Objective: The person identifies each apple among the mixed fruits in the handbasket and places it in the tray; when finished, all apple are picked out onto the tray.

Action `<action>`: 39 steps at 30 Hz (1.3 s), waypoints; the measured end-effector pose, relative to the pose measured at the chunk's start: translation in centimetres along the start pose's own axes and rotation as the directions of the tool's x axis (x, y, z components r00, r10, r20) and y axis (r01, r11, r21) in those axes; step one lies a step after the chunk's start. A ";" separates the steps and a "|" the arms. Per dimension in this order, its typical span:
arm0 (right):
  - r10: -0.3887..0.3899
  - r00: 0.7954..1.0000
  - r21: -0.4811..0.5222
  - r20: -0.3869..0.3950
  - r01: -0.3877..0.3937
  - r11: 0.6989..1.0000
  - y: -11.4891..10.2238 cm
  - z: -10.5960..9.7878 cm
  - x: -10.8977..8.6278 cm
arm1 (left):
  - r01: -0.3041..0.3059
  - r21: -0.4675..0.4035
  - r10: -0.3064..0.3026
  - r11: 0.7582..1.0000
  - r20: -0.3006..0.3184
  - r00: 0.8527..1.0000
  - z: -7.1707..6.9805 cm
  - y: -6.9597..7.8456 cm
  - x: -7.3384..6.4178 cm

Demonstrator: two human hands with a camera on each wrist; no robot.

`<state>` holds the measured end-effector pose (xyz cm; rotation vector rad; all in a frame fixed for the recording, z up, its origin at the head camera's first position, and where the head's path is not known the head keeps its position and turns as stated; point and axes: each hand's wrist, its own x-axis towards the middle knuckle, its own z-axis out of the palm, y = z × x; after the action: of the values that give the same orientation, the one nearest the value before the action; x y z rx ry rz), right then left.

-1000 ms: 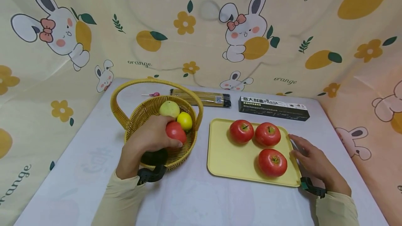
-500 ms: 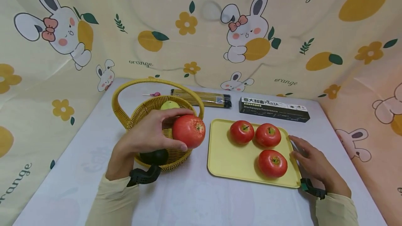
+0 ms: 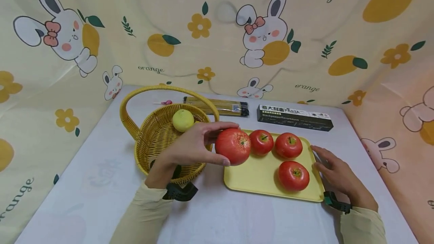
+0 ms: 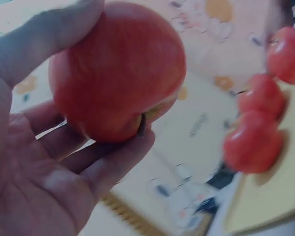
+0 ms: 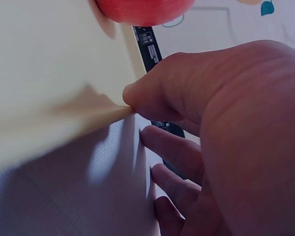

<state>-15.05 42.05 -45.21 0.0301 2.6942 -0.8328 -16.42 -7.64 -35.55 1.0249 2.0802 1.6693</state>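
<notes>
A red apple [image 3: 233, 146] hangs above the left edge of the yellow tray [image 3: 251, 183]. My left hand [image 3: 191, 146] grips it from the left, thumb on one side and fingers curled round the other; the left wrist view shows the apple's stem [image 4: 142, 124]. On the tray sit three more red apples [image 3: 293, 176], two at the back and one nearer the front. At the tray's right edge rests my right hand [image 3: 339, 170], its thumb touching the rim and its relaxed fingers along the outer side.
A wicker basket [image 3: 149, 134] with a tall handle stands at left. Inside are a yellow-green round fruit [image 3: 183, 120] and a dark green one [image 3: 176, 171], partly hidden by the left arm. Behind lie a pasta box [image 3: 295, 118], a noodle pack [image 3: 223, 106] and a lollipop [image 3: 167, 102].
My left hand has lifted the apple out of the basket and carried it right, to the tray's left edge. The right hand has stayed at the tray.
</notes>
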 end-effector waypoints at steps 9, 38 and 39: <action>0.005 1.000 0.009 0.018 -0.005 1.000 -0.4 -0.1 0.2 | 0.093 -0.033 -0.091 0.995 0.056 0.994 4.4 -2.4 2.8; 0.017 1.000 0.017 0.012 -0.017 1.000 -0.3 0.0 -0.1 | 0.255 0.187 -0.281 0.949 0.125 0.952 10.9 -7.0 4.9; 0.018 1.000 0.016 0.013 -0.018 1.000 -0.3 0.0 -0.1 | 0.252 0.199 -0.280 0.947 0.128 0.951 11.0 -7.0 4.9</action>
<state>-15.02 41.86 -45.02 0.0522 2.6711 -0.8468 -15.55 3.13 -44.25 0.8463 2.1830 1.2502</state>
